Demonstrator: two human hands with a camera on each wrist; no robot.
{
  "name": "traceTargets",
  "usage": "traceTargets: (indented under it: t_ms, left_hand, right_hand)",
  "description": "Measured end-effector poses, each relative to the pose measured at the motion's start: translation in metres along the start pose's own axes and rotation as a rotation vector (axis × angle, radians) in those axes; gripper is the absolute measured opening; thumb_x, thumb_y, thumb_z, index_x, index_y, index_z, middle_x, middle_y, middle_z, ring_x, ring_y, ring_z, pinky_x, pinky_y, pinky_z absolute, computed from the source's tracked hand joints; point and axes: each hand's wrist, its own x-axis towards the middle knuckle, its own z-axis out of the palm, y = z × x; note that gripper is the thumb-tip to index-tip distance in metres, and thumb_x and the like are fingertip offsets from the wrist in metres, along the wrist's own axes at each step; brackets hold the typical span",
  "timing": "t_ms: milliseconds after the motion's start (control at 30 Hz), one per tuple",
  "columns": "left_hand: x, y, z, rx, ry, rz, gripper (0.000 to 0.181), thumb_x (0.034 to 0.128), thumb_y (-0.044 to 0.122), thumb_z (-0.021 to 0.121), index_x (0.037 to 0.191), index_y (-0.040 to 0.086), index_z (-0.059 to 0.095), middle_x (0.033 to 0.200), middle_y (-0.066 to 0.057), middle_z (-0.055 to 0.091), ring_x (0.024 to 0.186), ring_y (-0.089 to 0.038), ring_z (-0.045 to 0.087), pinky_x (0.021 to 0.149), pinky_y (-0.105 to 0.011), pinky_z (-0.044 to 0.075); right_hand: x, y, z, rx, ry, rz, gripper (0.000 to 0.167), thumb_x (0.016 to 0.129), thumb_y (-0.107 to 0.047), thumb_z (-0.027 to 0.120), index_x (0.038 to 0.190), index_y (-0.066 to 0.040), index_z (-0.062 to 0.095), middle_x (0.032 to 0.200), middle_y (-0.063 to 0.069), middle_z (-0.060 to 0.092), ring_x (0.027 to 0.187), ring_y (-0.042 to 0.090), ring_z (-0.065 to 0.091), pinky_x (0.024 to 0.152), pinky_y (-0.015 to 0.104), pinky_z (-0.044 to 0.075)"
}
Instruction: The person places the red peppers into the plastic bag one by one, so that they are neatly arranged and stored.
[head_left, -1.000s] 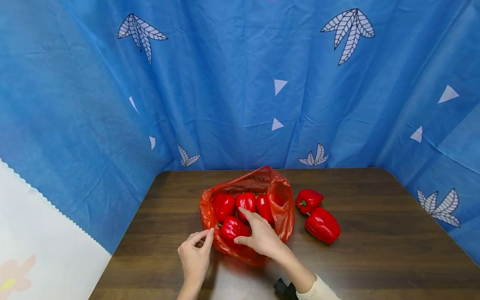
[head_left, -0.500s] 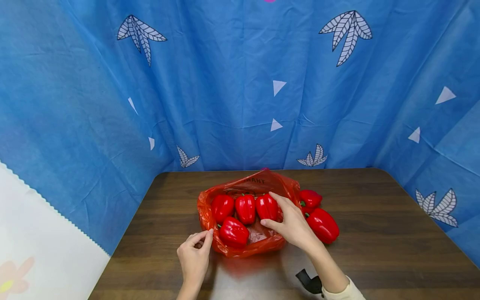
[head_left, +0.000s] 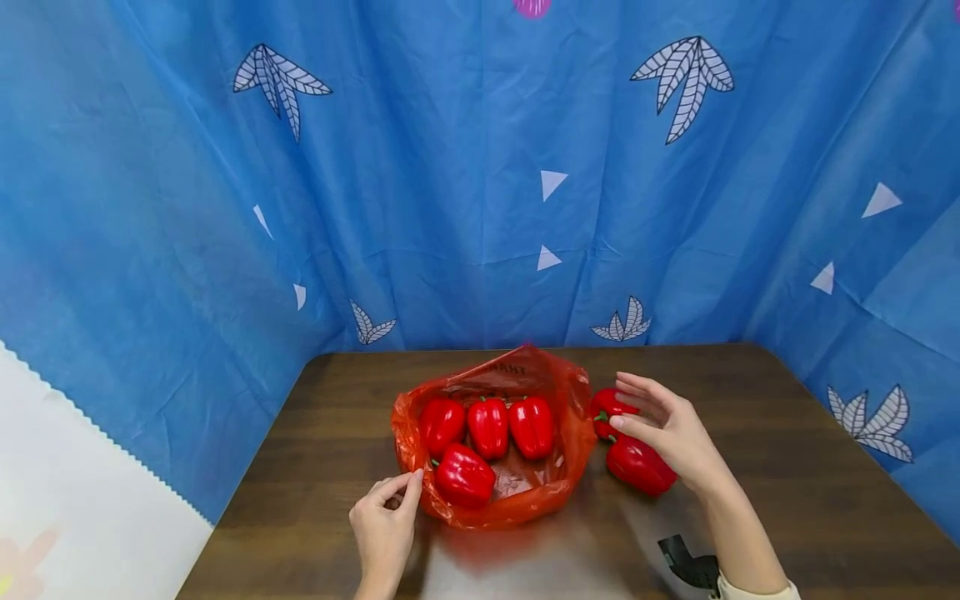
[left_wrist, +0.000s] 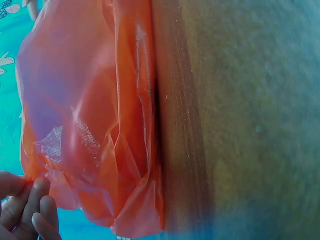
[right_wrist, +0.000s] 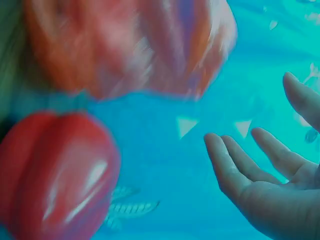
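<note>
Dark brown wood-grain table (head_left: 315,508): bag & all peppers borne on it.
Thin see-through red plastic bag (head_left: 517,507): set nr table's middle, mouth gaping upward; dark lettering seen inside back wall; creased side shown close up in L wrist view.
Glossy red bell peppers in a row (head_left: 488,429): 3 held inside bag, stood side by side twd the back.
Single glossy red bell pepper w/ green stem (head_left: 465,477): in bag too, in front of row, L side; some bag floor left bare to its R.
L hand (head_left: 382,529): grasping — bag's front L rim pinched btwn thumb & fingertips.
R hand (head_left: 671,433): released, nothing held; fingers loosely bent, thumb kept apart, poised by the loose pair. In R wrist view a gap is seen btwn it & the nearest pepper.
Rear loose red pepper (head_left: 604,410): just outside bag's R side, partly hidden by fingers.
Front loose red pepper (head_left: 640,467): lying on its side, just in front of rear one; whether the two touch can't be told.
Cream sleeve (head_left: 757,591): worn on R arm.
</note>
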Motion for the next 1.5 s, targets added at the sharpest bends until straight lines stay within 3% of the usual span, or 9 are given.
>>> traceTargets:
  t_ms: [233,367,467,567,733,900,1267,1500]
  left_hand:
    - [-0.005,0.001,-0.004,0.004,-0.013,-0.030,0.009,0.0737,0.002,0.082,0.068,0.007,0.077,0.059,0.003,0.064,0.050,0.004,0.045,0.048,-0.012,0.038]
    - [-0.005,0.002,-0.004,0.004,-0.015,-0.024,0.010,0.0734,0.002,0.082,0.067,0.007,0.076,0.058,0.004,0.064,0.049,0.003,0.044,0.047,-0.012,0.039]
    - [-0.004,0.002,-0.003,0.006,-0.016,-0.018,0.011,0.0733,0.002,0.082,0.067,0.008,0.076,0.058,0.004,0.064,0.049,0.004,0.044,0.047,-0.012,0.038]
    - [-0.003,0.002,-0.002,0.005,-0.016,-0.013,0.011,0.0737,0.001,0.081,0.067,0.008,0.076,0.058,0.004,0.064,0.049,0.003,0.044,0.046,-0.013,0.039]
    - [-0.003,0.002,-0.002,0.000,-0.011,-0.021,0.010,0.0741,0.002,0.081,0.067,0.007,0.076,0.058,0.004,0.064,0.049,0.003,0.044,0.047,-0.013,0.038]
    - [-0.003,0.002,-0.003,-0.001,-0.014,-0.033,0.010,0.0744,0.002,0.081,0.067,0.007,0.076,0.058,0.003,0.064,0.049,0.003,0.044,0.047,-0.013,0.038]
    - [-0.001,0.004,-0.002,-0.012,-0.013,-0.030,0.009,0.0743,0.002,0.081,0.069,0.006,0.077,0.059,0.002,0.065,0.049,0.003,0.045,0.047,-0.013,0.039]
    - [0.000,0.002,-0.001,-0.029,-0.013,-0.025,0.009,0.0741,0.000,0.081,0.069,0.005,0.077,0.059,0.002,0.065,0.050,0.003,0.045,0.046,-0.013,0.039]
  right_hand:
    - [-0.016,0.029,-0.021,-0.121,0.035,0.099,0.067,0.090,-0.026,0.070,0.146,-0.006,0.041,0.145,0.021,0.047,0.128,0.041,0.048,0.088,0.012,0.048]
    - [-0.021,0.048,-0.029,-0.168,0.023,0.124,0.069,0.089,-0.023,0.072,0.147,-0.003,0.039,0.146,0.024,0.044,0.129,0.043,0.045,0.098,0.035,0.051]
    - [-0.024,0.061,-0.033,-0.176,0.019,0.140,0.073,0.088,-0.021,0.073,0.147,-0.002,0.037,0.147,0.026,0.041,0.130,0.046,0.043,0.100,0.055,0.045]
    - [-0.025,0.071,-0.035,-0.158,0.011,0.148,0.076,0.086,-0.020,0.074,0.148,-0.001,0.034,0.148,0.030,0.038,0.129,0.050,0.042,0.097,0.060,0.045]
    - [-0.027,0.087,-0.033,-0.107,-0.038,0.179,0.080,0.085,-0.020,0.074,0.149,0.000,0.031,0.148,0.034,0.034,0.130,0.057,0.038,0.094,0.061,0.047]
    - [-0.028,0.096,-0.026,-0.076,-0.084,0.231,0.084,0.082,-0.021,0.076,0.150,-0.002,0.030,0.147,0.033,0.035,0.129,0.054,0.038,0.091,0.059,0.050]
    - [-0.025,0.099,-0.023,-0.094,-0.107,0.277,0.077,0.084,-0.020,0.075,0.147,0.000,0.037,0.142,0.029,0.044,0.117,0.036,0.050,0.081,0.036,0.053]
    - [-0.023,0.098,-0.023,-0.099,-0.112,0.285,0.076,0.084,-0.021,0.075,0.147,0.000,0.037,0.142,0.029,0.044,0.119,0.038,0.049,0.083,0.039,0.054]
